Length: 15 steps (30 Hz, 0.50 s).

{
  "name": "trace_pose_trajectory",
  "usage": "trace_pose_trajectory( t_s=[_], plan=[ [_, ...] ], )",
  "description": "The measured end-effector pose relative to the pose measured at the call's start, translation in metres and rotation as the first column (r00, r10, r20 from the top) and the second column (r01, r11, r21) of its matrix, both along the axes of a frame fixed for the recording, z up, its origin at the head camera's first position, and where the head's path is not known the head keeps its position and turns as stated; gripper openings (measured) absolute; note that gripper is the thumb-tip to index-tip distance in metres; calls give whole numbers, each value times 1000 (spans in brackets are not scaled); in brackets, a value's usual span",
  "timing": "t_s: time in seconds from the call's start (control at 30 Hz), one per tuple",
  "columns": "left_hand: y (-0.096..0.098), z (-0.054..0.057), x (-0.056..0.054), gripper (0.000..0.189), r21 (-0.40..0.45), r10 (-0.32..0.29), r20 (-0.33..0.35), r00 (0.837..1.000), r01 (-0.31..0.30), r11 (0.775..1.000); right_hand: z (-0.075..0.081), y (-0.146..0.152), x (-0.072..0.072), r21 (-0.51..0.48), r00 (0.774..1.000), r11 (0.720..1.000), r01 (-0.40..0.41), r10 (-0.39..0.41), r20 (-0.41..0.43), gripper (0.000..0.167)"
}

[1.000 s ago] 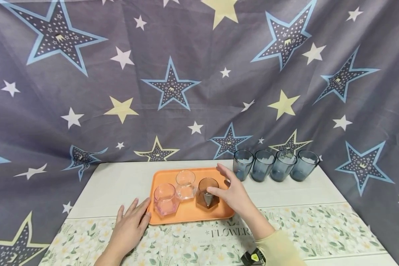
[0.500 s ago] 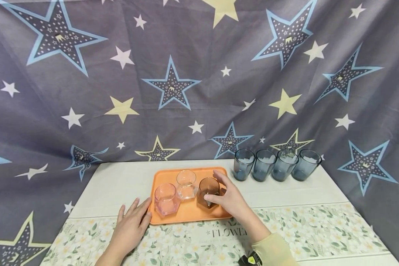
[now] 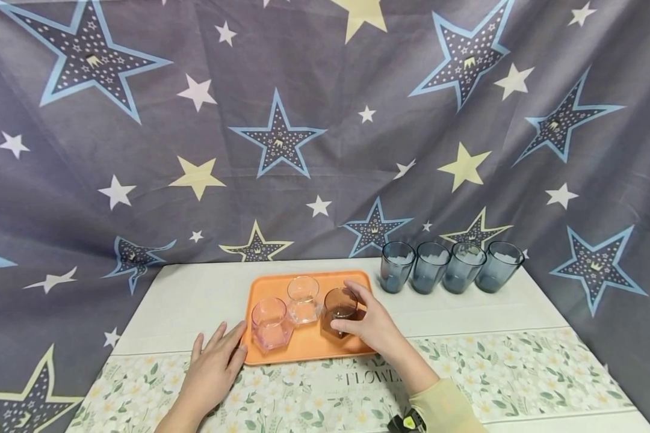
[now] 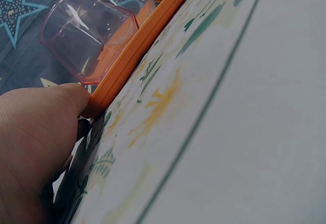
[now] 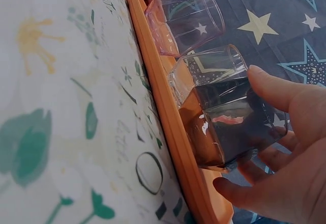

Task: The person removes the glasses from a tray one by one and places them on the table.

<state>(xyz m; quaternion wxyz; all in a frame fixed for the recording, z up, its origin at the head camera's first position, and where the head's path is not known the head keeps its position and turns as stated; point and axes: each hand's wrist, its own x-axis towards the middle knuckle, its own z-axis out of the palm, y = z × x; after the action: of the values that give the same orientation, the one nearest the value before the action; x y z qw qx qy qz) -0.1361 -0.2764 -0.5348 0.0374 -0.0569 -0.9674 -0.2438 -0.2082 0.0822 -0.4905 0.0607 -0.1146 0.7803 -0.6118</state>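
When we look down at our bench [image 3: 206, 300], we see an orange tray [image 3: 309, 347]. Our left hand [image 3: 213, 365] touches its edge, fingers straight. Our right hand [image 3: 372, 323] curls thumb and fingers round the brown cup [image 3: 336, 309], upright on the tray's right side. The cup looks light, hard, slippery and easy to break, so we should hold its sides gently.

The tray [image 3: 325, 353] looks like smooth, faintly glossy plastic. The brown cup [image 5: 229, 124], clear cup [image 3: 303, 294] and pink cup [image 3: 271, 328] are see-through and shiny, glass or plastic unclear; so are the blue cups [image 3: 395, 276] at two o'clock. The curtain [image 3: 330, 156] at twelve o'clock is matt, creased cloth.
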Motion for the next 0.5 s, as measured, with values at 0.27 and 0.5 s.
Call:
trace_pose_trajectory(
  t_s=[0.27,0.5],
  plan=[
    [0,2,2,56,-12,-5,-8,1000,5,1000,-2,1,0,-26,1000,999,-19,20,21,89],
    [1,2,1,57,-11,-8,-3,1000,8,1000,0,0,1,-39,1000,999,-21,22,12,86]
  ],
)
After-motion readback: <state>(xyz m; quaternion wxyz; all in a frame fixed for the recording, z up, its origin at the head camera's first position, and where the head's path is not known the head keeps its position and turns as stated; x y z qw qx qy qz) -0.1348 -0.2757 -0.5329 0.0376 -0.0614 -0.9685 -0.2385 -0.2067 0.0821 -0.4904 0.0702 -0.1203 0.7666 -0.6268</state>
